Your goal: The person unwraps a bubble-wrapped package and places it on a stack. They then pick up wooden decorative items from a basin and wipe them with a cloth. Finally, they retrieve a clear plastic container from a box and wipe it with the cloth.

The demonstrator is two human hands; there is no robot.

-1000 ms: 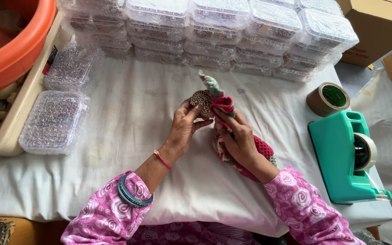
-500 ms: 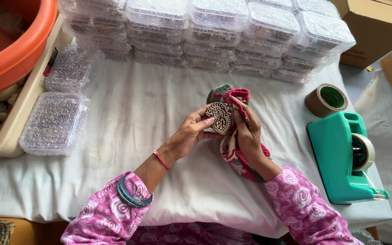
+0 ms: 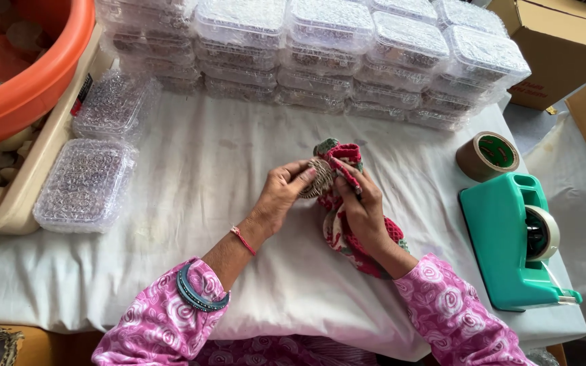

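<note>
both hands have dropped a little lower over the white tablecloth (image 3: 191, 169) since half a second ago, and the round carved disc (image 3: 317, 177) now sits edge-on instead of face-up. left hand (image 3: 281, 196) pinches the disc in closed fingertips, while right hand (image 3: 357, 207) is clenched around the red patterned cloth (image 3: 344, 157), pressing it against the disc. most of the disc's face is hidden behind cloth and fingers, so its pattern is hard to make out.
</note>
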